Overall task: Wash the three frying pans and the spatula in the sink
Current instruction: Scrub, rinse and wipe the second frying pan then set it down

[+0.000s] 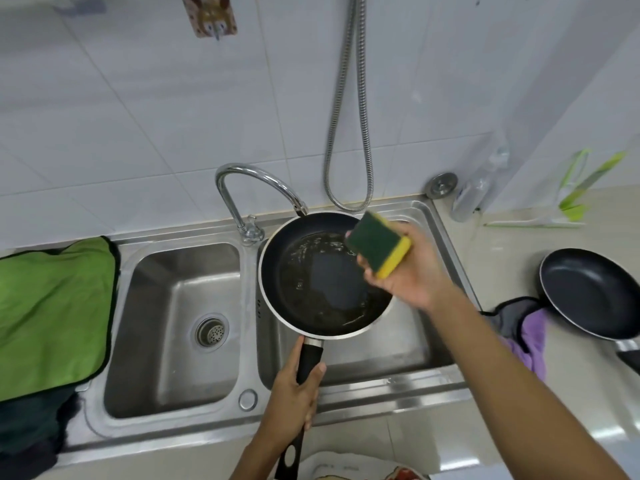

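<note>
A black frying pan (311, 278) with a steel rim hangs over the right basin of the steel double sink (408, 344), greasy water pooled inside it. My left hand (294, 386) grips its black handle near the sink's front edge. My right hand (405, 268) holds a green and yellow sponge (379, 244) above the pan's right rim, green side facing the pan. A second black frying pan (595, 292) rests on the counter at the right. No third pan or spatula is visible.
A chrome tap (256, 188) arches over the pan's far edge, and a metal hose (349, 133) hangs on the tiled wall. A green cloth (52, 313) covers the left drainboard. A purple and grey cloth (523, 327), a clear bottle (474, 188) and a sink plug (441, 185) are at the right.
</note>
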Available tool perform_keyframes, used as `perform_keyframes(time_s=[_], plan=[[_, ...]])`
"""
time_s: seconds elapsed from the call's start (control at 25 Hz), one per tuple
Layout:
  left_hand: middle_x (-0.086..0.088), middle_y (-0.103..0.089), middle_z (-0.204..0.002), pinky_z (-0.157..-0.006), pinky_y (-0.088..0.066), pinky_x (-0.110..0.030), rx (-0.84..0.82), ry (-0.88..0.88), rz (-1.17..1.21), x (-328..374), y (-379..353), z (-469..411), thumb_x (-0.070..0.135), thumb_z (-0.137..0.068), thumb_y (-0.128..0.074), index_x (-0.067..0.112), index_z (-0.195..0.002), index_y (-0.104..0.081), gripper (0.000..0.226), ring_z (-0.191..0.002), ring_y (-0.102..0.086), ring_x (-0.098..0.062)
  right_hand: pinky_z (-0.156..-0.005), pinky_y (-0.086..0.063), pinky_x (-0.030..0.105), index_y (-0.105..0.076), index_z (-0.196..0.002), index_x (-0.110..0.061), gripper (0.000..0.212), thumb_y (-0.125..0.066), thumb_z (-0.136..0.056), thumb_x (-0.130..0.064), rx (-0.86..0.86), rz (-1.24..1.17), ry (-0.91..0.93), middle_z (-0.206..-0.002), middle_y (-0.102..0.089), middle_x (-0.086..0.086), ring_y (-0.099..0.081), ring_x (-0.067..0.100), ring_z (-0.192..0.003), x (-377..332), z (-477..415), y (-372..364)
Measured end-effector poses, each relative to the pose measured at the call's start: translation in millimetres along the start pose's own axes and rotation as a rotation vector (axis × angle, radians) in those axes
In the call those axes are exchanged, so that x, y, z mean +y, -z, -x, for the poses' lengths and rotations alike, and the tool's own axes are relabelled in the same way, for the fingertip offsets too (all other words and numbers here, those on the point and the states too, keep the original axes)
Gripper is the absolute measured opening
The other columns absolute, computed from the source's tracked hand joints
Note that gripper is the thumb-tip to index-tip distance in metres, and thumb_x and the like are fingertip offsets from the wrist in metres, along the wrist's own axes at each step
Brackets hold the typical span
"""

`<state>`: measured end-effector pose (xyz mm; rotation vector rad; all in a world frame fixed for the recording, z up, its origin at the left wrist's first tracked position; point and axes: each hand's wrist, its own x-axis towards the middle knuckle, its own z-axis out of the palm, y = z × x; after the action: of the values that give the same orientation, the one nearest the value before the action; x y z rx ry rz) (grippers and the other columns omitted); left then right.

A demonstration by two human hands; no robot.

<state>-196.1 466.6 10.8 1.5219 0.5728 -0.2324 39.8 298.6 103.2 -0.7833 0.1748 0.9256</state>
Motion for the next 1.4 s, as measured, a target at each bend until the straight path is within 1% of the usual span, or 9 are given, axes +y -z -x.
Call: perform_keyframes(time_s=[0.16, 0.32, 0.44, 0.56, 0.76, 0.96, 1.16, 1.28, 1.4], plan=[[-0.010, -0.040, -0.061, -0.037, -0.035, -0.025, 0.049, -0.031, -0.006, 1.1, 4.2, 1.5, 0.025, -0.103, -0.062, 0.054, -0.154, -0.031, 0.067, -0.045, -0.034, -0.018, -0.077, -0.053, 0.041, -0.065, -0.118, -0.033, 0.051, -0.064, -0.081, -0.068, 0.057, 0.142, 0.193, -0.124, -0.066, 0.011, -0.067, 0.038, -0.103, -64.8, 22.7, 0.0], [-0.011, -0.041, -0.060, -0.039, -0.037, -0.026, 0.094, -0.030, -0.007, -3.6, 7.5, 8.6, 0.026, -0.102, -0.063, 0.055, -0.153, -0.033, 0.066, -0.044, -0.035, -0.019, -0.047, -0.042, 0.026, -0.061, -0.105, -0.025, 0.038, -0.065, -0.088, -0.060, 0.619, 0.874, 0.407, -0.092, -0.062, 0.003, -0.058, 0.018, -0.069, -45.8, 2.8, 46.9], [-0.010, -0.044, -0.058, -0.038, -0.038, -0.025, 0.109, -0.015, -0.014, -5.3, 7.2, 16.2, 0.024, -0.102, -0.062, 0.051, -0.155, -0.033, 0.066, -0.041, -0.036, -0.019, -0.069, -0.053, 0.035, -0.062, -0.075, -0.015, 0.052, -0.046, -0.094, -0.062, 0.899, 1.417, 0.262, -0.078, -0.068, 0.008, -0.065, 0.030, -0.077, 14.9, -22.0, 103.7], [-0.006, -0.045, -0.057, -0.038, -0.035, -0.023, 0.139, 0.013, -0.012, -3.4, 6.3, 24.1, 0.022, -0.103, -0.062, 0.048, -0.154, -0.035, 0.064, -0.040, -0.035, -0.016, -0.072, -0.052, 0.034, -0.070, -0.082, -0.005, 0.051, -0.046, -0.092, -0.049, 1.003, 1.457, 0.078, -0.081, -0.068, 0.014, -0.064, 0.031, -0.075, 51.2, -34.9, 119.4], [-0.006, -0.048, -0.057, -0.038, -0.034, -0.021, 0.187, 0.011, -0.005, 2.2, 3.4, 31.4, 0.019, -0.103, -0.061, 0.049, -0.151, -0.038, 0.061, -0.039, -0.035, -0.017, -0.074, -0.051, 0.037, -0.069, -0.091, 0.003, 0.035, -0.053, -0.092, -0.028, 1.023, 1.319, 0.035, -0.089, -0.067, 0.019, -0.062, 0.036, -0.081, 53.8, -37.0, 120.7], [-0.009, -0.049, -0.060, -0.040, -0.036, -0.023, 0.195, 0.035, 0.028, 9.7, -12.9, 29.8, 0.022, -0.102, -0.062, 0.050, -0.153, -0.036, 0.063, -0.041, -0.036, -0.019, -0.077, -0.055, 0.040, -0.065, -0.090, -0.011, 0.052, -0.048, -0.096, -0.060, 0.884, 1.520, 0.227, -0.089, -0.069, 0.010, -0.064, 0.030, -0.083, 24.1, -31.4, 137.8], [-0.011, -0.046, -0.058, -0.040, -0.036, -0.023, 0.207, 0.045, 0.093, 12.1, -46.7, 21.4, 0.021, -0.102, -0.061, 0.053, -0.153, -0.034, 0.066, -0.039, -0.035, -0.018, -0.091, -0.050, 0.054, -0.050, -0.136, -0.018, 0.051, -0.049, -0.098, -0.053, 0.978, 1.948, 0.580, -0.144, -0.048, 0.016, -0.051, 0.045, -0.118, -60.1, -13.8, 197.7], [-0.012, -0.044, -0.056, -0.039, -0.033, -0.020, 0.258, 0.047, 0.132, 11.9, -71.2, 18.7, 0.016, -0.102, -0.062, 0.052, -0.150, -0.039, 0.064, -0.038, -0.032, -0.016, -0.116, -0.026, 0.063, -0.013, -0.159, -0.029, 0.080, -0.022, -0.095, -0.074, 0.756, 1.991, 0.031, -0.169, -0.006, 0.008, -0.012, 0.039, -0.153, -65.3, -16.5, 248.0], [-0.013, -0.043, -0.055, -0.040, -0.031, -0.018, 0.305, 0.036, 0.200, 12.3, -96.0, 15.7, 0.011, -0.101, -0.063, 0.054, -0.144, -0.046, 0.063, -0.038, -0.032, -0.014, -0.121, -0.014, 0.063, 0.005, -0.160, -0.034, 0.083, -0.012, -0.092, -0.078, 0.640, 2.028, -0.083, -0.169, 0.012, 0.002, 0.006, 0.033, -0.156, -67.6, -26.1, 274.4]])
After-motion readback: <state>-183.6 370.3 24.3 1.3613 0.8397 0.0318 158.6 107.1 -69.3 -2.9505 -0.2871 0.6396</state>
